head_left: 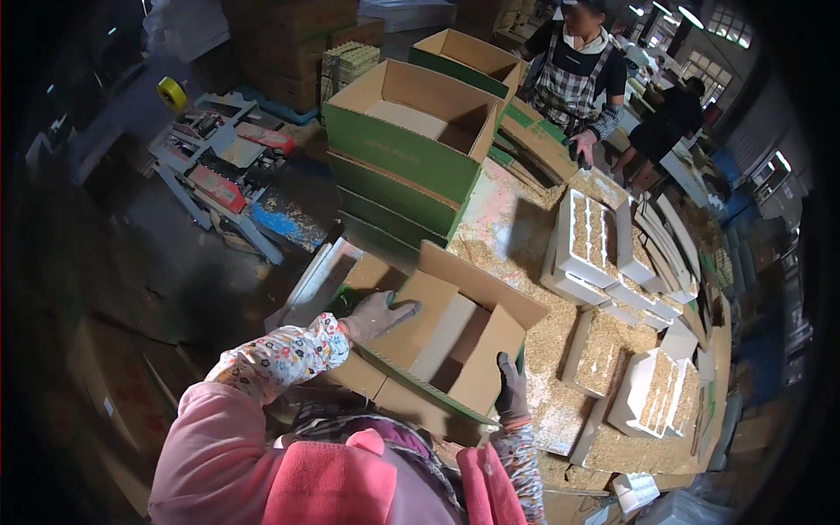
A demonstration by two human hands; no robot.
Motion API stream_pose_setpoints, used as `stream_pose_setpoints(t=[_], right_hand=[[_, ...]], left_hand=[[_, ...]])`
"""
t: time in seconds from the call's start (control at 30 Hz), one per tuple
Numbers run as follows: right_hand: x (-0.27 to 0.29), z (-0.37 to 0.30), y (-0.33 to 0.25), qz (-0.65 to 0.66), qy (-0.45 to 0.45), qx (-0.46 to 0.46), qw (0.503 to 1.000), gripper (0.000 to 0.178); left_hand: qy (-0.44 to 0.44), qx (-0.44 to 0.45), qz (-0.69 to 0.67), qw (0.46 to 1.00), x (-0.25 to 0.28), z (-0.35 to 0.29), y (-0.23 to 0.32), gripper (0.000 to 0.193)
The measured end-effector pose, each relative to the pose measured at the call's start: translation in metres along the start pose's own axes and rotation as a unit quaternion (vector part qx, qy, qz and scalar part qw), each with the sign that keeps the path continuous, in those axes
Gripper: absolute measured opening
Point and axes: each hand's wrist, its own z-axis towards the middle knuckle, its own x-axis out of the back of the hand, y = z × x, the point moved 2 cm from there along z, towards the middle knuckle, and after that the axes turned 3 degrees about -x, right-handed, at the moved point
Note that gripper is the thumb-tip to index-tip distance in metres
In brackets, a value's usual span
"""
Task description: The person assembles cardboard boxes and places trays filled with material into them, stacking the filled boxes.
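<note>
An open cardboard box, brown inside and green outside, lies tilted in front of me with its flaps folded inward. My left hand, in a pale glove with dark fingertips, is closed over the box's left edge. At the right near corner, my right hand grips the wall with its dark-tipped thumb up; its other fingers are hidden behind the cardboard. Just beyond the box stands a tall stack of green cardboard boxes, the top one open. Another open green box is behind that stack.
White foam trays filled with sawdust-like material stand on the table's right side, with more foam blocks nearer. Loose shavings cover the tabletop. A co-worker stands across the table. A metal machine is at the left.
</note>
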Motion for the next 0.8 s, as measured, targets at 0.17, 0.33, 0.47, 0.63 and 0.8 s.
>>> stream_pose_setpoints(t=[0.17,0.33,0.47,0.63,0.8], right_hand=[[0.065,0.025,-0.054,0.212,0.233,-0.077,0.946,0.046],[0.073,0.101,-0.165,0.334,0.298,0.113,0.887,0.047],[0.005,0.199,-0.227,0.411,-0.087,-0.031,0.907,0.042],[-0.122,0.278,-0.232,-0.17,-0.074,0.173,0.967,0.037],[-0.082,0.262,-0.173,-0.517,0.17,0.293,0.786,0.039]], left_hand=[[0.1,-0.247,-0.435,0.86,0.035,-0.007,0.088,0.042],[0.587,-0.42,-0.245,0.648,0.182,0.011,0.101,0.031],[0.546,-0.257,-0.278,0.747,0.201,0.101,0.044,0.035],[0.645,-0.254,-0.261,0.671,0.183,0.134,0.02,0.036],[0.453,-0.289,-0.227,0.813,0.178,0.079,0.005,0.032]])
